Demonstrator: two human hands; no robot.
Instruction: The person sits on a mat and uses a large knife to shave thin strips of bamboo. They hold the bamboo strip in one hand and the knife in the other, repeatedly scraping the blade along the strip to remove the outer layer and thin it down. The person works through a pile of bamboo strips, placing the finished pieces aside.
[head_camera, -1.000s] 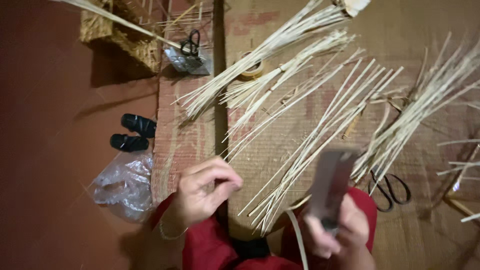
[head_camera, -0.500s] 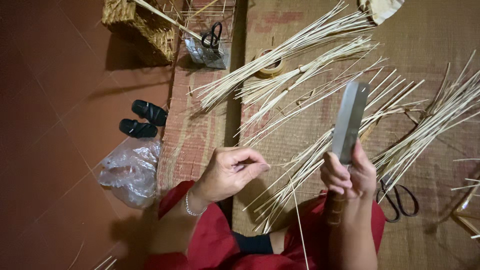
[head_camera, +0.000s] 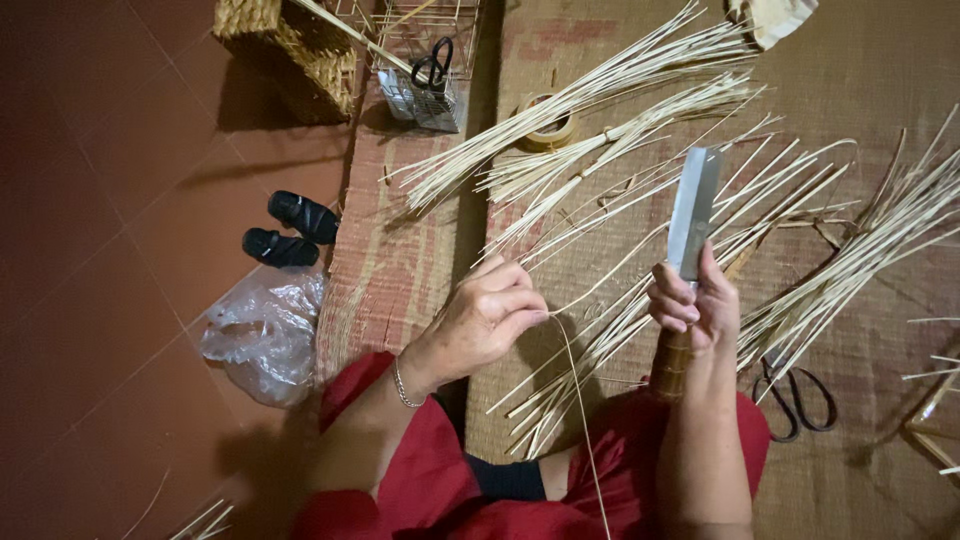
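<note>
The right hand has raised its gripped knife blade toward twelve o'clock, while the left hand stays pinched on a thin cane strip.

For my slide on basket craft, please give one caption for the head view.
Left hand pinches a thin cane strip; right hand holds a flat-bladed knife upright above loose strips.

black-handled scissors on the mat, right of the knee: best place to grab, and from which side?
Take the scissors by the two black finger loops, coming from above and from the near side. They lie flat on the woven mat, loops towards the person, while the blade end points up under the bundle of pale strips. The loops lie clear; the right hand holds the flat-bladed knife close by.
</note>
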